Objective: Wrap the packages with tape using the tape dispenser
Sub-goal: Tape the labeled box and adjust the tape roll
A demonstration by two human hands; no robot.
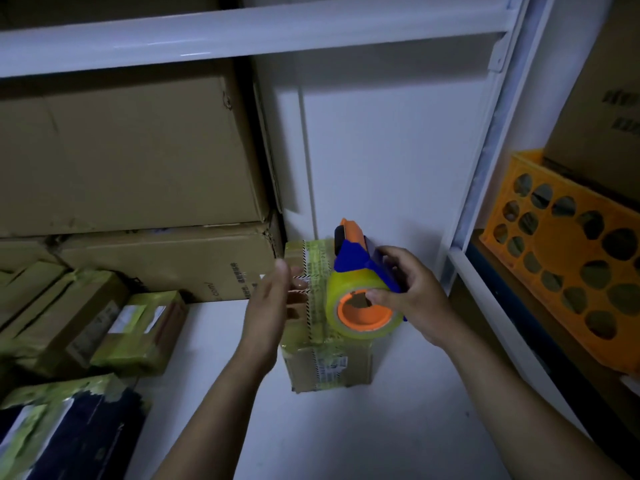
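Cardboard package [329, 365] was seen on a white surface, its long axis running away from the person. Over its top right edge the tape dispenser [353, 265] was clasped by the right grip [412, 296]. The left grip [270, 306] was held flat-fingered and empty at its left side.

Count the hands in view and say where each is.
2. The left hand is open, left of the package; the right hand grips the tape dispenser atop it.

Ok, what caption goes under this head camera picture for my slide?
Right hand holds the tape dispenser on a cardboard package, open left hand at its side.
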